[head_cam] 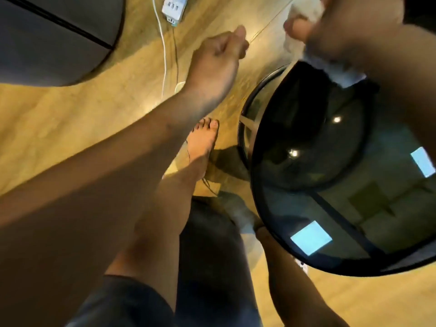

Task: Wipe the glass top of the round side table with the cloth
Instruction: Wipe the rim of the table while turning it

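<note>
Overhead, two hands — right hand (342, 31) clutching one white cloth (339, 73) above one glass top (330, 185), left hand (219, 57) fisted, empty.

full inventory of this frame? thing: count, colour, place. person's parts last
side table: 1, black rim, dark reflective glass top, right
cloth: 1, white, in the right hand, over the table's far edge
power strip: 1, white, on the floor, top centre
cable: 1, white, running down the floor from the power strip
dark furniture: 1, grey-black, rounded edge, top left; what it is cannot be told
floor: wood, tan
left hand: 1, loosely closed, empty, above the floor left of the table
right hand: 1, blurred, top right, gripping the cloth
foot: 1 clearly seen, bare, on the floor beside the table
shorts: dark, bottom centre
</note>
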Demonstrator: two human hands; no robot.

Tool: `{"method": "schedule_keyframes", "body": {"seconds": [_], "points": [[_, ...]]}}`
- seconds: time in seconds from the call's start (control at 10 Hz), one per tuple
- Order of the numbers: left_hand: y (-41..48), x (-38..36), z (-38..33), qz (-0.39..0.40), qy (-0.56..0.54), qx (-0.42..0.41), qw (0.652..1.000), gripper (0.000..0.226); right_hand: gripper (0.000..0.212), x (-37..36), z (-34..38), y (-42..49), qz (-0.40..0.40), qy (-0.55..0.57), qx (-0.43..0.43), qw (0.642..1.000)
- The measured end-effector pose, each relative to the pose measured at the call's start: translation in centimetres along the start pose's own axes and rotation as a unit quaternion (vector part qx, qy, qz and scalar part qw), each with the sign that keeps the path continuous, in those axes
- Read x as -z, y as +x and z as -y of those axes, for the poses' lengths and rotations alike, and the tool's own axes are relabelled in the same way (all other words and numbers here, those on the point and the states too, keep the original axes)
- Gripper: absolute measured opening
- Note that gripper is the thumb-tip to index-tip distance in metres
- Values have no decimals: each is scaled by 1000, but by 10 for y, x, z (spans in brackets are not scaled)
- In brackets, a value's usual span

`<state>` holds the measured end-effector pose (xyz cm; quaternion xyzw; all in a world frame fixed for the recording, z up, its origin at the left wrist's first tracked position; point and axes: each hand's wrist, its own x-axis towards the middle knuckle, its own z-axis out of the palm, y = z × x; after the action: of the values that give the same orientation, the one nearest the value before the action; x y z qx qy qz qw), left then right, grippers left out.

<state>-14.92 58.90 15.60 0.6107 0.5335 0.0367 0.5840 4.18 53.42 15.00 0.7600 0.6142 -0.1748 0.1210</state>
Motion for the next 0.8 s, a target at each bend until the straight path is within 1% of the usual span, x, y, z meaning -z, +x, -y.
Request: {"method": "schedule_keyframes", "body": {"seconds": [0.1, 0.2, 0.3, 0.4, 0.5, 0.6, 0.7, 0.8], "points": [[1, 2, -3, 16, -21, -92, 995, 25, 45, -31, 37, -18, -29, -42, 154, 987], [57, 2, 60, 149, 49, -39, 987, 26, 46, -20, 40, -27, -77, -19, 89, 993], [82, -6, 58, 111, 279, -108, 948, 32, 44, -25, 71, -69, -122, -55, 83, 987], [39, -24, -10, 16, 320, -181, 930, 27, 42, -27, 102, -102, -102, 2, 125, 987], [-45, -35, -25, 68, 421, -323, 845, 43, 39, -55, 129, -158, -75, -34, 166, 983], [-83, -52, -11, 79, 488, -359, 792, 55, 30, -79, 154, -199, -56, -59, 181, 980], [-130, -65, 22, 109, 549, -375, 739, 53, 30, -111, 159, -260, -58, -53, 201, 976], [-167, -68, 38, 130, 540, -387, 736, 50, 36, -128, 144, -314, 4, -164, 235, 958]]}}
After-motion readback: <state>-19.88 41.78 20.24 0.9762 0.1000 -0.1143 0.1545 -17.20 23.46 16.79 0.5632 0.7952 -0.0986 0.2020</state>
